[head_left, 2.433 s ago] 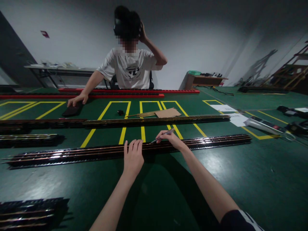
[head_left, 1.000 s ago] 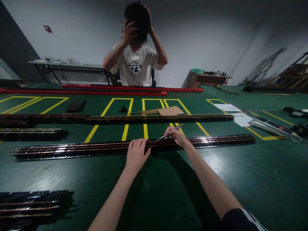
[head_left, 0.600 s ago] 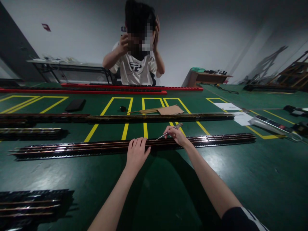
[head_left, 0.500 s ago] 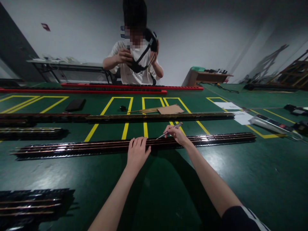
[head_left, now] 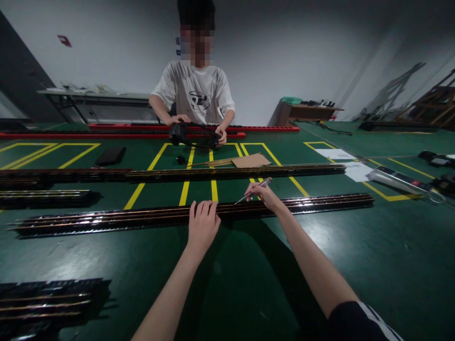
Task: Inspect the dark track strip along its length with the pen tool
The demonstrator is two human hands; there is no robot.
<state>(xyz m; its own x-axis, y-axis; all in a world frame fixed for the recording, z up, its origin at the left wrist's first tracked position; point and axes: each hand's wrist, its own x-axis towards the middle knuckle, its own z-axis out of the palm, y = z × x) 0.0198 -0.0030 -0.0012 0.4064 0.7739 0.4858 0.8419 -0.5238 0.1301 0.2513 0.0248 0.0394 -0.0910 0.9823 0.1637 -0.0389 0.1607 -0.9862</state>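
A long black rail (head_left: 106,220) with copper-coloured strips along it lies across the green table in front of me. My left hand (head_left: 203,223) rests flat on the middle of the rail, fingers stretched out over its strips. A little to the right, my right hand (head_left: 263,195) is closed in a pinch around a slim silver screwdriver-like tool (head_left: 243,198). Its thin tip points down and left, at the strips just right of my left fingers. Whether the tip touches them I cannot tell.
Behind lies another long rail (head_left: 234,174), with a brown cardboard piece (head_left: 251,160) beyond it. More striped rails (head_left: 42,305) lie at the near left. Opposite, a person in a white shirt (head_left: 199,92) holds a black strapped device (head_left: 194,135). White papers (head_left: 355,171) lie at right.
The person opposite has lowered the black strapped device from chest height to the table. My right hand and its tool have shifted slightly right along the rail; my left hand stays put.
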